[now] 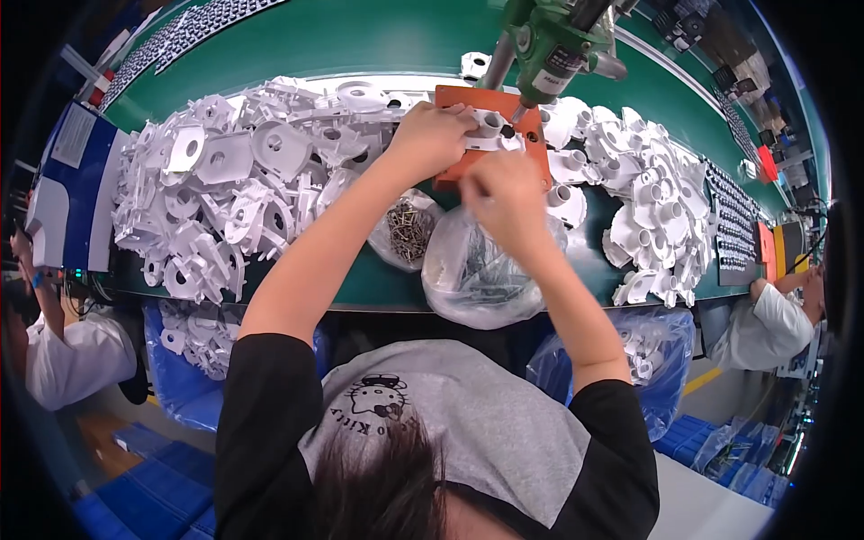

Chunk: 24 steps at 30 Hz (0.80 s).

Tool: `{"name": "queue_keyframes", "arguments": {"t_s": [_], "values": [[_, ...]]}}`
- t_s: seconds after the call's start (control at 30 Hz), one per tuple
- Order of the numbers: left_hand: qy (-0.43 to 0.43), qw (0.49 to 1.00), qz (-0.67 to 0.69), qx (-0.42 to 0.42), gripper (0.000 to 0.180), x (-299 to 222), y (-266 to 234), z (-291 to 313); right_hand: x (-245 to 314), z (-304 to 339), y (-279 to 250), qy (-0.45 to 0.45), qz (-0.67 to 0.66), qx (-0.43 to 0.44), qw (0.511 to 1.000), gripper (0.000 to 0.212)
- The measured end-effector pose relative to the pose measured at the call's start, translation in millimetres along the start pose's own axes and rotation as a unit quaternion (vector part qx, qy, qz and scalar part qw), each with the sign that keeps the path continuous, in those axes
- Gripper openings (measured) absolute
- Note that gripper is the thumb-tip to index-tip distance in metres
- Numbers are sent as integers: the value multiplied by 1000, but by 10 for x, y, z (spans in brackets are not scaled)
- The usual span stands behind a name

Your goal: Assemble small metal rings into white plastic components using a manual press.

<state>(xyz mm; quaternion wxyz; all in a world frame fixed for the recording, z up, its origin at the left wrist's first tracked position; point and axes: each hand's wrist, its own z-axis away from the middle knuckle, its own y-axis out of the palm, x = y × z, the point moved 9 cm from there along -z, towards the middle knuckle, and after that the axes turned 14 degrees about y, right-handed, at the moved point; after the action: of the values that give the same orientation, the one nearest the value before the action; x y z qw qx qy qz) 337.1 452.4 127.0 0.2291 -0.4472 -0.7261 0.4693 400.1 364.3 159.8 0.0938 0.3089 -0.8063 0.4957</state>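
My left hand (430,137) reaches across the bench with its fingers closed on a white plastic part (487,142). That part, with a short round tube on it, lies on an orange fixture block (453,97). Just in front of it is my right hand (506,191), its fingers curled together and slightly blurred; whatever they may hold is hidden. The narrow tip of a green machine head (551,65) hangs over the right side of the part. Nearer me, a clear bag of small metal pins or screws (409,230) sits beside a larger clear plastic bag (481,277).
Piles of white plastic parts lie at left (216,162) and right (657,211) on the green bench (360,45). A blue and white box (76,184) stands far left. Blue bins (184,396) with parts sit below the edge. Other people's arms show at both sides.
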Motion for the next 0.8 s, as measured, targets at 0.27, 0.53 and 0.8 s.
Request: {"name": "queue_keyframes", "arguments": {"t_s": [0.27, 0.53, 0.8], "values": [[1, 996, -21, -81, 22, -37, -33, 4, 406, 414, 855, -71, 93, 133, 984, 15], [-14, 997, -15, -71, 22, 8, -66, -28, 358, 389, 900, -55, 71, 149, 985, 16], [-127, 967, 181, -124, 27, 814, -125, -655, 357, 361, 883, -51, 82, 160, 982, 14]]}}
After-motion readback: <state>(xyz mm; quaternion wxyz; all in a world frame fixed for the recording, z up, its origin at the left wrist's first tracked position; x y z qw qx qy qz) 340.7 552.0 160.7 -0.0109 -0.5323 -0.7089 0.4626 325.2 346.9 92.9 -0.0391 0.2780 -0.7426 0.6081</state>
